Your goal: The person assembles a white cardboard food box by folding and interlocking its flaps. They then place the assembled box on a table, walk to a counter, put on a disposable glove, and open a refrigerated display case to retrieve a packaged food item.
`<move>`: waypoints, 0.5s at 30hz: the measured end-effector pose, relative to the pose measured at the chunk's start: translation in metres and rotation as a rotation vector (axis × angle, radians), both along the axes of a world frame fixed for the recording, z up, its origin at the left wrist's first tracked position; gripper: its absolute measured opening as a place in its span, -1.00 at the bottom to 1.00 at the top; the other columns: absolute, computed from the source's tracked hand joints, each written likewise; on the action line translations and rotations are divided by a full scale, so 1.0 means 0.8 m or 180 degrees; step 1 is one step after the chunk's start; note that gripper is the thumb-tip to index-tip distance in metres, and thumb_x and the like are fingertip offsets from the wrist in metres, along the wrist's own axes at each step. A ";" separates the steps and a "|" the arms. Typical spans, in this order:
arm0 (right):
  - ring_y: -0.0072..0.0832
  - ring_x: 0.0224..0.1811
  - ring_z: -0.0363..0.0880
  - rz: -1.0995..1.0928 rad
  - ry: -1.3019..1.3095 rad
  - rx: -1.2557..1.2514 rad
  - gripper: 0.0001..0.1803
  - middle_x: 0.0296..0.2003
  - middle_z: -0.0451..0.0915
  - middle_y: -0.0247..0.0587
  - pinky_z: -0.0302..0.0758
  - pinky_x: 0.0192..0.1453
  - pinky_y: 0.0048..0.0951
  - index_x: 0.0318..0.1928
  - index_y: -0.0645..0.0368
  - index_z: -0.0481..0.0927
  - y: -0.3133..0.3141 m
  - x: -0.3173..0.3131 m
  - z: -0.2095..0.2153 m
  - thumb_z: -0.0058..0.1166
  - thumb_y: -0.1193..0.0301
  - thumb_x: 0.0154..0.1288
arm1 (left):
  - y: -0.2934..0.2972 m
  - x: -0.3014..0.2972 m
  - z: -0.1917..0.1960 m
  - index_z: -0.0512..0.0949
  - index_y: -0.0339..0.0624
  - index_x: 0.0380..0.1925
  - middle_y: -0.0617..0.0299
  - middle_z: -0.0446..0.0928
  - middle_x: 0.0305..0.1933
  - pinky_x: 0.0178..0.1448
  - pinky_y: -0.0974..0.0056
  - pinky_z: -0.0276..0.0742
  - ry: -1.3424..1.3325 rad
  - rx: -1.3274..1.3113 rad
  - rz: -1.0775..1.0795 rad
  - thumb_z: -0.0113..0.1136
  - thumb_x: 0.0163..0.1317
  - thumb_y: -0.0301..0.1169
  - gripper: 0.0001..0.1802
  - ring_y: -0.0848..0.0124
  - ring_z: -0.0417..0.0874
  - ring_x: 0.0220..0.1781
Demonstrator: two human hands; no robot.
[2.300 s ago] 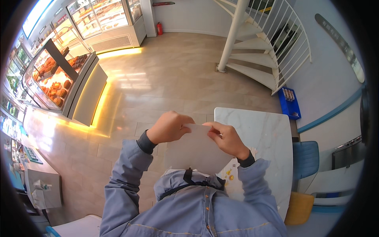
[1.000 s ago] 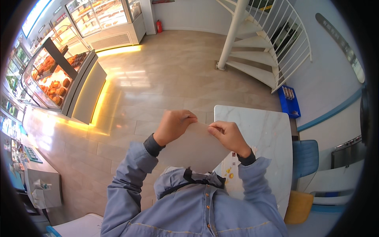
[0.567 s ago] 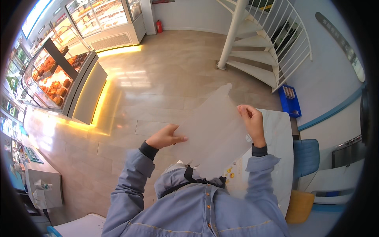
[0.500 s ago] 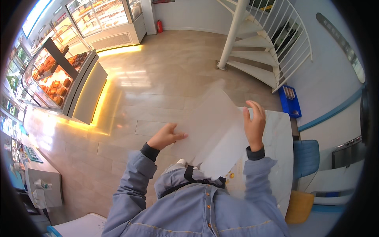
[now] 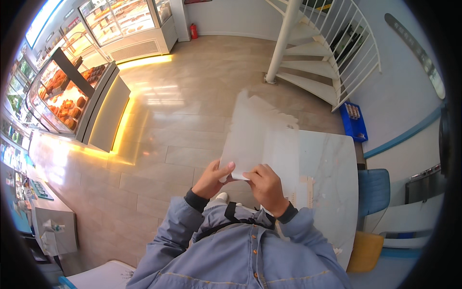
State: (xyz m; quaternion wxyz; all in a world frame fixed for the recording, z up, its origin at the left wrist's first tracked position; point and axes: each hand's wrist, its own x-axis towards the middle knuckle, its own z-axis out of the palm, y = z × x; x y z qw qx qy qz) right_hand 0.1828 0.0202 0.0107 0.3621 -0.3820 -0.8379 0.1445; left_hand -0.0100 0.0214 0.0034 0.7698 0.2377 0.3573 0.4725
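A thin, translucent white sheet [image 5: 255,139], possibly a plastic bag, stretches away from me above the floor and the table's left edge. Its far edge is uneven and partly see-through. At its near left corner my left hand [image 5: 210,179] grips the edge, thumb on top. My right hand [image 5: 267,187] pinches the near edge beside it, fingers curled over. The two hands are close together, just in front of my waist. Under the sheet's right side lies a white marble-patterned table [image 5: 332,164].
A blue chair [image 5: 373,192] and a yellow chair [image 5: 365,251] stand along the table's right side. Beyond are a blue crate [image 5: 353,121] and a white spiral staircase [image 5: 308,72]. A lit bread display case [image 5: 72,98] stands left, and a counter [image 5: 55,221] lower left.
My right hand has come down and left, from spread fingers beside the sheet to pinching its near edge. My left hand has moved right and closed on it. The sheet has swung upright, pointing away.
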 end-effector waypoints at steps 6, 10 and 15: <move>-0.25 -0.40 0.52 -0.0286 0.0690 -0.1195 -0.83 -0.44 0.55 -0.22 0.45 -0.36 -0.34 -0.31 0.18 0.64 0.007 -0.003 0.001 0.31 0.55 0.03 | -0.006 0.013 -0.025 0.47 -0.44 0.03 0.04 0.58 -0.02 0.20 0.13 0.57 0.0506 0.0941 -0.0259 0.29 0.24 -0.41 -0.58 0.29 0.62 0.05; -0.19 -0.18 0.54 -0.0529 0.0418 -0.0806 -0.64 -0.22 0.58 -0.15 0.46 -0.18 -0.32 -0.14 0.18 0.60 0.007 -0.008 -0.014 0.35 0.42 0.01 | -0.003 0.028 -0.019 0.57 -0.48 -0.16 0.02 0.63 -0.18 -0.03 0.19 0.71 0.0688 0.0456 0.0632 0.24 0.25 -0.48 -0.75 0.25 0.70 -0.13; -0.15 0.08 0.43 -0.0497 -0.0243 0.0227 -0.40 0.04 0.48 -0.15 0.34 0.14 -0.14 0.06 0.15 0.52 -0.006 0.011 0.023 0.39 0.31 -0.05 | 0.009 -0.001 -0.025 0.50 -0.54 -0.16 -0.03 0.60 -0.17 -0.09 0.17 0.75 0.0639 0.0331 0.1404 0.25 0.24 -0.50 -0.72 0.17 0.71 -0.17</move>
